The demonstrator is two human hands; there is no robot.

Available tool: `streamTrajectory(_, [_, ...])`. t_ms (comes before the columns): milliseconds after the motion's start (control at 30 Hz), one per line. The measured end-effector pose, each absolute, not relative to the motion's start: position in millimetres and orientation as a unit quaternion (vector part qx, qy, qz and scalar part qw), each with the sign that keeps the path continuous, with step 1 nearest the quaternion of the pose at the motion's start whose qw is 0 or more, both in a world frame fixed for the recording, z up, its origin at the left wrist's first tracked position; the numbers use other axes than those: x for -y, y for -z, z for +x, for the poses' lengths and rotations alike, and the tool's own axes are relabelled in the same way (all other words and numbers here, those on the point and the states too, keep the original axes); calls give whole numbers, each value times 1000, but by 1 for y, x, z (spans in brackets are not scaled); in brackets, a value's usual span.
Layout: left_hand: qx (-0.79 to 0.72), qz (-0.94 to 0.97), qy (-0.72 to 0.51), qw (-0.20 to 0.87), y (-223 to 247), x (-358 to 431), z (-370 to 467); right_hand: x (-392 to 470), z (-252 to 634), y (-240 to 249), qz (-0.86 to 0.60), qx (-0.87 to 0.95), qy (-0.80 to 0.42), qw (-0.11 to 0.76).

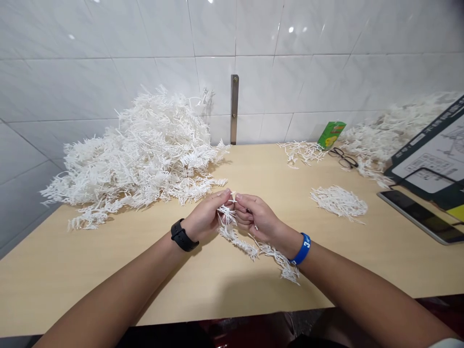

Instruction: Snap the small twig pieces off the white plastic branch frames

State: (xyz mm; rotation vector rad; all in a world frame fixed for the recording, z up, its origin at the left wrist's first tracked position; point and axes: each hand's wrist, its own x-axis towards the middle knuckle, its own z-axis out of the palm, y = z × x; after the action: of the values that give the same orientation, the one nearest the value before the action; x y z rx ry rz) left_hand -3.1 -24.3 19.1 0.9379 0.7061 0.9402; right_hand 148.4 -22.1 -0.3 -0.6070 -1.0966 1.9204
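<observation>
Over the middle of the table, my left hand (207,212) is closed, thumb and fingers pinched on a white branching plastic strand (227,214) with many thin prongs. My right hand (258,216) meets it fingertip to fingertip, also pinching; a small white tip shows between the two hands. Part of what the right fingers hold is hidden behind them. More of the spiky white strand (241,245) trails below the hands onto the table, and a loose white bunch (284,263) lies under my right wrist.
A large heap of white strands (145,150) rises at the back left. Rightward lie a small pile of white pieces (340,202), a scattered bunch (301,152), a green box (331,135), glasses (343,158), a phone (422,216), a dark printed box (435,150) and another white heap (391,128).
</observation>
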Motion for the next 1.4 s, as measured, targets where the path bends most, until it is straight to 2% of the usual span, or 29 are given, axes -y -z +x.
streamTrajectory(100, [-265,344,-421,796,-21,29,0,27,149,-5,-201,431,-783,401])
streamTrajectory(267, [-247,280,-406,834,-31,36,2,34,150,-11,-180,400,-812,386])
streamTrajectory(433, [-184,260,-528,788,-53,30,-18,21,168,-30,-223,394,-752,480])
streamTrajectory(567, [-207,274,-534,773,-51,18,-26,-8,213,-50,-393,556,-541,493])
streamTrajectory(667, [-282,300,-504,759,-37,12,-22,-27,266,-52,-466,588,-448,487])
streamTrajectory(767, [-354,331,-507,713,-29,12,-17,-36,322,-40,-628,682,-157,341])
streamTrajectory(867, [-378,368,-509,680,-29,15,-16,-36,356,-28,-691,701,-33,172])
streamTrajectory(933, [-376,377,-514,673,-30,16,-16,-30,355,-28,-678,722,17,138])
streamTrajectory(1000, [-375,378,-518,669,-30,16,-16,-20,332,-35,-652,738,43,166])
streamTrajectory(1067, [-381,387,-519,660,-29,16,-15,-7,293,-46,-626,747,1,222])
streamTrajectory(1167, [-402,445,-518,611,-26,17,-14,12,221,-56,-513,773,-217,303])
streamTrajectory(1300, [-405,521,-500,561,-23,18,-14,19,149,-40,-393,782,-388,289])
streamTrajectory(1400, [-400,501,-510,573,-22,15,-16,9,131,-16,-369,731,-466,336])
